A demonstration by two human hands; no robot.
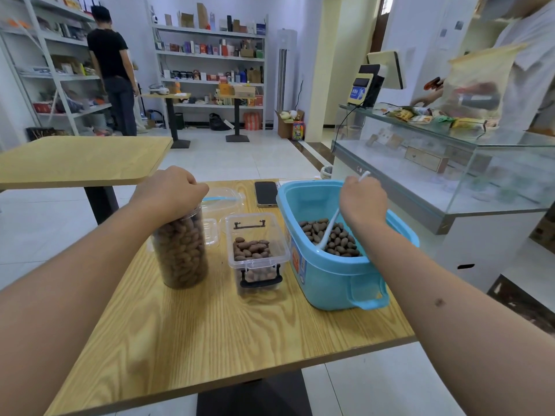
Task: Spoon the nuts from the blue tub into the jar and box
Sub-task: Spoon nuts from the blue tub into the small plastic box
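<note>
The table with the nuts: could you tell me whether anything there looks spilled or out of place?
Nothing stands out. No nuts lie loose on the table; they sit inside the jar, the box and the blue tub. All three stand upright. A phone lies flat behind the box.

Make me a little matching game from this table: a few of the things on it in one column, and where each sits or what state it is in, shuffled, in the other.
Things
1. jar
2. clear box
3. blue tub
4. phone

States
A. lies flat at the far edge of the table
B. holds the white spoon, gripped by the right hand
C. nearly full of nuts, left hand on its top
D. stands between the other two containers, only partly filled

Pairs: 1-C, 2-D, 3-B, 4-A
</note>
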